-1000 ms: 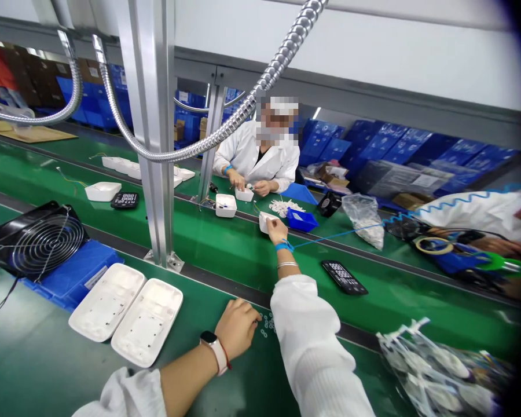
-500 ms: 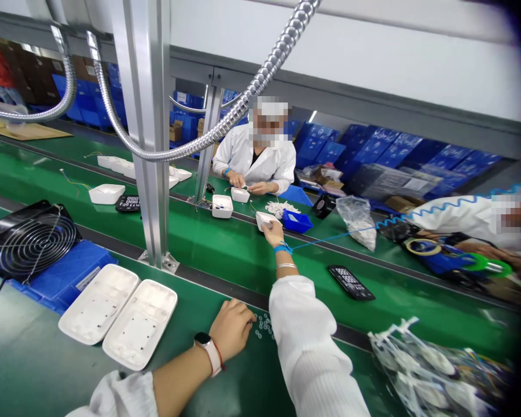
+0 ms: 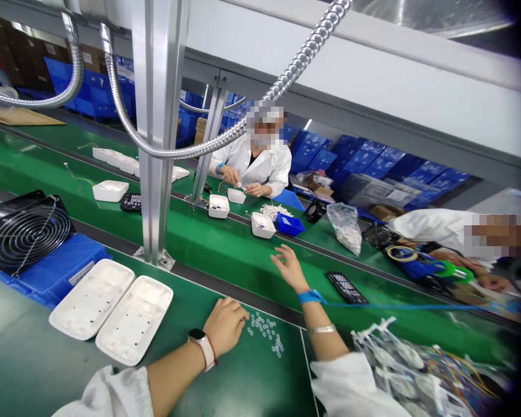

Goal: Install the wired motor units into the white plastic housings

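My right hand is over the green conveyor belt, fingers apart and holding nothing. Just beyond it, a white plastic housing stands on the belt's far side, apart from my fingers. On the near worktop my left hand rests with its fingers curled together, the fingertips at the edge of a scatter of small white rings. Whatever those fingertips may pinch is hidden. Two white plastic covers lie side by side to the left of that hand. A black display panel lies on the belt to the right.
A black fan sits on a blue bin at left. A metal post rises between worktop and belt, with a flexible metal conduit overhead. Bagged wired parts lie at right. A co-worker sits opposite; another person is at right.
My right hand has let go of the white housing on the far side of the belt and drawn back toward me, opening. The left hand stays by the rings. The view has shifted slightly.
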`<state>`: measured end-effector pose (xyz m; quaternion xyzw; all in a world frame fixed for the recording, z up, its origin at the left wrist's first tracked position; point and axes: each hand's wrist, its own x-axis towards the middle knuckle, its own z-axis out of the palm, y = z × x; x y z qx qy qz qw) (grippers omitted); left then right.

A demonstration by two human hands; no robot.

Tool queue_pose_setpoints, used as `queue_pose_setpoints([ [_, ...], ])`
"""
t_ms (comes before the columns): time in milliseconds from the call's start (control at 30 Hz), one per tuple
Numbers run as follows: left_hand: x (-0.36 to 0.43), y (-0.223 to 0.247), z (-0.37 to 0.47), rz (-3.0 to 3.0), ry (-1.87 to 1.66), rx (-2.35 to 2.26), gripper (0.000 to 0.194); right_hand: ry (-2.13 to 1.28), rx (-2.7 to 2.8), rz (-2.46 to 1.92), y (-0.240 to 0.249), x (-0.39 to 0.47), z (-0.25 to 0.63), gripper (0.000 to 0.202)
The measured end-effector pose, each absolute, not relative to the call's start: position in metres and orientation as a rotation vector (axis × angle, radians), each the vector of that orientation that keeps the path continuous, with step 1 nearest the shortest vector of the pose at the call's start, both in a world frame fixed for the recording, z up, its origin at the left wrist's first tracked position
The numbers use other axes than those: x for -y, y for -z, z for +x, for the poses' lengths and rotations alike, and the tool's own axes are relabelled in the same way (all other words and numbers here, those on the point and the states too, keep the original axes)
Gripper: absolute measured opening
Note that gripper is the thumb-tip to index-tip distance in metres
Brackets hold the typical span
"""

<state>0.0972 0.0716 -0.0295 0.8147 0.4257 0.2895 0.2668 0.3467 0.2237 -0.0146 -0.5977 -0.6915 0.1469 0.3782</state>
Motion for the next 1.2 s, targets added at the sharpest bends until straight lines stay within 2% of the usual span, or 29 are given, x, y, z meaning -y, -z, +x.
queue_pose_setpoints([
  [267, -0.070, 0.027, 0.096, 2.226, -0.761, -1.156, 0.017, -0.417, 1.701, -1.553, 0.048, -0.141, 0.357, 0.035],
  [533, -0.071, 0.028, 0.097, 2.245, -0.729, -1.162, 0.016, -0.314, 1.661, -1.519, 0.050, -0.139, 0.363, 0.034],
  [1200, -0.072, 0.027, 0.096, 2.257, -0.737, -1.149, 0.016, -0.357, 1.689, -1.541, 0.053, -0.139, 0.361, 0.034],
])
